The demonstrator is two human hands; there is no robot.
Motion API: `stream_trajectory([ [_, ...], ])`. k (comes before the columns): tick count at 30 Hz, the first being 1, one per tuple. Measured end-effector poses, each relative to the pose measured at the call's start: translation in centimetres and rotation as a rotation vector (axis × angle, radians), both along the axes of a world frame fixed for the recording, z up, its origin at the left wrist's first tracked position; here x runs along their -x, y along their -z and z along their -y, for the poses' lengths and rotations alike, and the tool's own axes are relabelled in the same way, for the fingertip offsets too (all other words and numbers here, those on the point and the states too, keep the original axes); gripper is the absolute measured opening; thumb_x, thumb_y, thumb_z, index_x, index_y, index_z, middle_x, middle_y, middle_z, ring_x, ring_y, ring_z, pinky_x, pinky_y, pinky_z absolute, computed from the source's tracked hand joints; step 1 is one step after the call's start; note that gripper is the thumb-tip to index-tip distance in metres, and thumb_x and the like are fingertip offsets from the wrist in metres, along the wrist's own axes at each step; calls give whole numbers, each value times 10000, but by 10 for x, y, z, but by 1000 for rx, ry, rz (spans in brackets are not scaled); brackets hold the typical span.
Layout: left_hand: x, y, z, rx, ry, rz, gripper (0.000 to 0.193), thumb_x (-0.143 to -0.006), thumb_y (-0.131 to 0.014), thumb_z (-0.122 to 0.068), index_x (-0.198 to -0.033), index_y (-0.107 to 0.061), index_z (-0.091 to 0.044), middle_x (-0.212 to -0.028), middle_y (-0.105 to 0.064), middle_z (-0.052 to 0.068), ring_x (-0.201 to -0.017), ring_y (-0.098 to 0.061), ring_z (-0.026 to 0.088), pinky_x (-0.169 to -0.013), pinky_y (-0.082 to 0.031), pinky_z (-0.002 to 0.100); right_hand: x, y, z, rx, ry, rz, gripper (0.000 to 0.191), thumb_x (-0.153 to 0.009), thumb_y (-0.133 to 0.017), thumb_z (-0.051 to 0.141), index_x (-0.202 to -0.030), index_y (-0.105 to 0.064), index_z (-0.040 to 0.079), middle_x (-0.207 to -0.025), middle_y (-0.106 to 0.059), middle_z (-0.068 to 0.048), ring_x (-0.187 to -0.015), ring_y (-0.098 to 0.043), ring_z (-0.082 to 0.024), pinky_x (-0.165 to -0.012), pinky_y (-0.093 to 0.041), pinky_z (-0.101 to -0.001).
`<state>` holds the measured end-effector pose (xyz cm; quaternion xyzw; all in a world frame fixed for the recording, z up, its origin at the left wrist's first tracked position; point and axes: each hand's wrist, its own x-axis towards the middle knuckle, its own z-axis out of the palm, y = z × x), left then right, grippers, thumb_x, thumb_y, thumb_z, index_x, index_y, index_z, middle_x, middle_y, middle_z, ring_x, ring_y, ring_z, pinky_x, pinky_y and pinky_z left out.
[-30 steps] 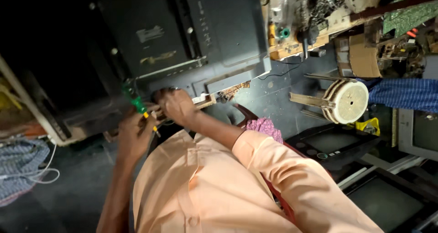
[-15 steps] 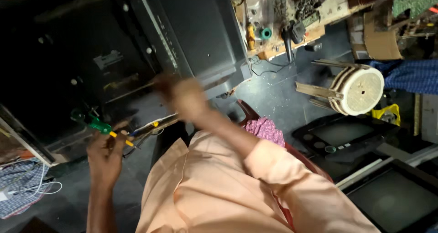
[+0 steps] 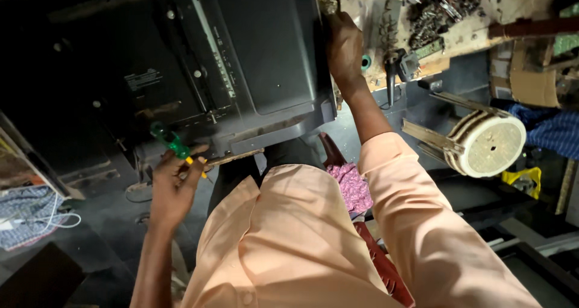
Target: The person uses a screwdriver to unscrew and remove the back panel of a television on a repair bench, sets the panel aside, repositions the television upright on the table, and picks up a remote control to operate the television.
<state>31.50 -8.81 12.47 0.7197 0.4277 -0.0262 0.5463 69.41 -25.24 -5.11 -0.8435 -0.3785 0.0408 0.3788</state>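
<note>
We grip a green-handled screwdriver [image 3: 172, 144] in our closed left hand [image 3: 172, 184] while our right hand [image 3: 344, 48] clasps the dark television back [image 3: 265, 54] at its edge

green screwdriver [image 3: 170, 141], peach shirt [image 3: 289, 241], seemingly dark-grey casing [image 3: 265, 60]

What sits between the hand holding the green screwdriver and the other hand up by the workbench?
In the head view, the dark back panel of the television spans between the left hand with the green screwdriver and the right hand.
</note>
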Motion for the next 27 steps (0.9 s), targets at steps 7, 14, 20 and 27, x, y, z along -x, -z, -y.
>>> stream_trajectory([
  [7, -7, -7, 2, -94, -1, -20, 260, -973, -646, -84, -1207, -735, -13, -1017, -695, 109, -880, -719, 169, -769, -548, 285, -18, -11, -6, 162, -128, 81, 243, -1007, -618, 119, -1220, -720, 62, -1008, -664, -247, -871, -661, -456, -733, -522, -533],
  [14, -2, -4, 3, -34, -84, 30, 252, -987, -639, -85, -1205, -729, 1, -1021, -691, 108, -886, -716, 174, -771, -559, 288, -33, -34, -12, 101, -141, 63, 218, -926, -710, 71, -1139, -742, 36, -945, -687, -192, -805, -678, -380, -680, -533, -471],
  [20, 11, -4, 4, 27, -139, 61, 270, -963, -613, -66, -1206, -709, -2, -1059, -679, 91, -877, -732, 149, -751, -570, 278, -54, -38, -18, -5, -254, -5, 70, -1039, -727, 39, -1091, -740, -6, -1003, -658, -169, -865, -673, -325, -760, -535, -420],
  [27, 46, 10, 13, -28, -219, 69, 234, -974, -613, -8, -1146, -772, -27, -969, -737, 102, -852, -640, 179, -743, -483, 295, -47, -45, -23, 105, -398, -60, 334, -888, -592, -8, -1193, -729, 0, -1122, -667, -199, -970, -666, -371, -823, -544, -441],
])
